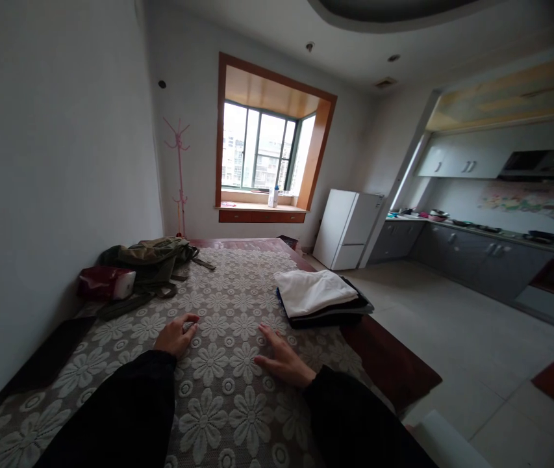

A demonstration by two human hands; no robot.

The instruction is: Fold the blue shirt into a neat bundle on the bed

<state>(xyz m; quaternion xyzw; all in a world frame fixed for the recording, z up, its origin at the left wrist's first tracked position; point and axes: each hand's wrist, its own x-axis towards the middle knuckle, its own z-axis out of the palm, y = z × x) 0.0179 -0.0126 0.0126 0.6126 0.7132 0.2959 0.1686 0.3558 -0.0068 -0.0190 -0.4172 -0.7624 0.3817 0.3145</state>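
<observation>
A person's two hands rest on one long table (393, 370) of dark red wood, covered by a single lace cloth (218, 390) patterned with pale flowers. The left hand (175, 335), in a black sleeve, lies near the middle of the cloth with its fingers curled loosely inward, touching the lace and grasping nothing. The right hand (284, 361), also in a black sleeve, lies flat just to the right of it, fingers spread and released on the cloth. Farther off and to the right of the hands sits one stack of folded clothes (320, 299), a white piece on top of dark ones, close to the table's right edge and apart from both hands. At the far left, against the wall, lie one olive green backpack (152, 260) and one dark red packet (106, 283) touching it. Beyond the table stand one pink coat stand (179, 169), one bay window (262, 153) with a bottle on its sill, and one white fridge (347, 227). Grey kitchen cabinets (466, 257) run along the far right
</observation>
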